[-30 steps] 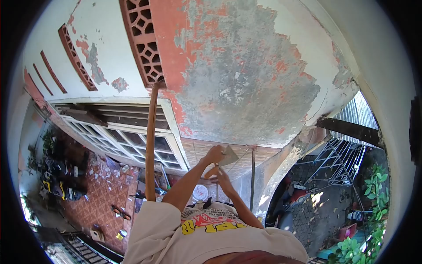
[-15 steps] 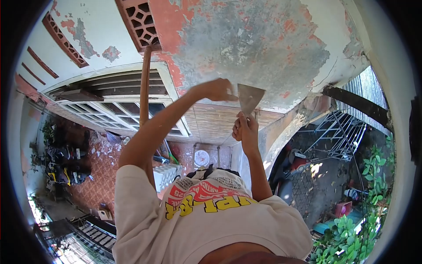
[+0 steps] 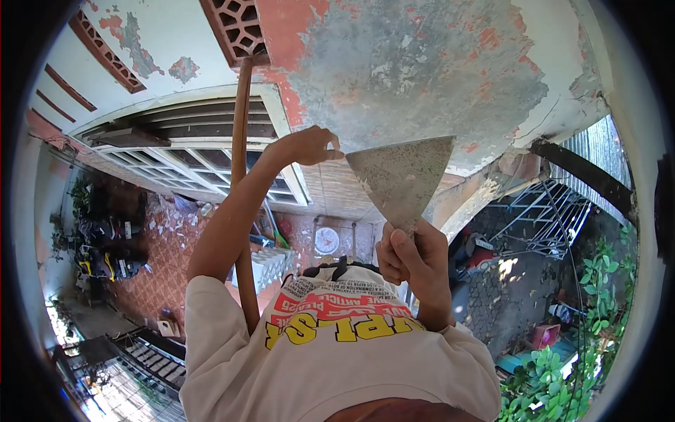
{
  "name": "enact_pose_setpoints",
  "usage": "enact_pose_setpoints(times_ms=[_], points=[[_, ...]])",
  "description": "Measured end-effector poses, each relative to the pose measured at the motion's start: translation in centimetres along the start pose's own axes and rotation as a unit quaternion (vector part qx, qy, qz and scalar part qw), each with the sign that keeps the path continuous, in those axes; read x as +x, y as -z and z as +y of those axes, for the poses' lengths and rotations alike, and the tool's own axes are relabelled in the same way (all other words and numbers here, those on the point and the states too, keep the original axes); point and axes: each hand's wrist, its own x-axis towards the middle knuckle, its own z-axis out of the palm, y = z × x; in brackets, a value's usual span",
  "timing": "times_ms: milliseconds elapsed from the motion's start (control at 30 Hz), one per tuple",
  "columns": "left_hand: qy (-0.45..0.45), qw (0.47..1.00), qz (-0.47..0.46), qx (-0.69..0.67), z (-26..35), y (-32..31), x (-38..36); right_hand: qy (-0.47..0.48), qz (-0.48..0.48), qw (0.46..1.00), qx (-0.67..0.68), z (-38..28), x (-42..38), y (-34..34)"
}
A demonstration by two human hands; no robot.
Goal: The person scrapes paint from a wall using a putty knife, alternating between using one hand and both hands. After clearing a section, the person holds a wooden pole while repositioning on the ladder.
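My right hand (image 3: 413,260) is closed round the handle of a putty knife, its thumb lying along the near side. The handle is hidden in my grip. The knife's wide, triangular blade (image 3: 406,176) points up and away from me, grey and speckled with residue. At the blade's left corner are the fingertips of my left hand (image 3: 309,145), which is bent with a gap showing between thumb and forefinger. Behind both hands stands a wall (image 3: 408,77) with bare grey patches, peeling white paint and reddish paint beneath.
A wooden pole (image 3: 240,126) rises beside my left arm. Left of it is a louvred window (image 3: 183,151). Far below, a white round container (image 3: 326,240) stands on the floor near a pale block-like object (image 3: 264,271). Metal framework (image 3: 541,221) and plants (image 3: 548,380) lie to the right.
The putty knife and my right hand have come up closer to the camera, and the blade's broad face now shows. My left hand has shifted left.
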Motion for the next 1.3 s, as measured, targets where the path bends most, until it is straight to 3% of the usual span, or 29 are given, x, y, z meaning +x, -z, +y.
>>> enact_pose_setpoints(times_ms=[200,300,333,367,433,600,700,733,833,900,967,1033,1133,1300], points=[[0.018,1.000,-0.019,-0.016,1.3,0.8,-1.1,-0.009,0.026,0.999,-0.025,0.4,0.3,-0.5],[-0.026,0.999,0.044,0.009,-0.2,0.3,-0.9,-0.047,0.066,0.996,-0.048,3.3,2.4,1.4],[0.017,0.998,0.067,0.004,1.0,0.8,-1.4,-0.067,0.090,0.993,-0.044,5.0,3.6,2.6],[-0.021,0.991,0.128,0.040,-1.0,-0.4,-0.5,-0.087,0.114,0.989,-0.041,7.5,5.2,4.3],[-0.029,0.992,0.119,0.014,-1.6,-0.1,-0.1,-0.095,0.178,0.952,-0.232,15.1,7.8,9.1],[-0.017,0.995,0.099,0.022,-1.3,0.2,-0.8,-0.366,0.085,0.891,-0.256,26.0,6.2,18.6],[-0.021,0.996,0.087,0.018,-1.4,-0.7,-0.5,-0.295,0.044,0.872,-0.388,28.0,4.8,18.9],[-0.021,0.996,0.082,0.016,-1.5,-0.7,-0.4,-0.315,0.063,0.870,-0.374,27.9,4.6,18.6],[-0.009,0.998,0.062,0.019,-1.1,-0.4,-0.5,-0.342,0.099,0.932,-0.074,26.7,5.2,17.3],[-0.008,0.998,0.055,0.019,-0.8,-0.4,-0.6,-0.206,0.071,0.915,-0.341,27.5,5.7,17.7],[-0.021,0.998,0.052,0.021,-0.7,-0.3,-0.6,-0.192,0.068,0.908,-0.367,27.7,5.9,17.8],[-0.022,0.998,0.056,0.026,-0.6,-0.3,-0.7,-0.309,0.087,0.933,-0.162,23.7,6.3,14.7],[-0.020,0.998,0.058,0.022,-0.5,-0.3,-0.8,-0.271,0.118,0.935,-0.195,23.4,6.5,13.9],[-0.031,0.998,0.059,0.010,-0.8,-0.5,-0.7,-0.282,0.141,0.942,-0.113,22.4,6.7,12.5]])
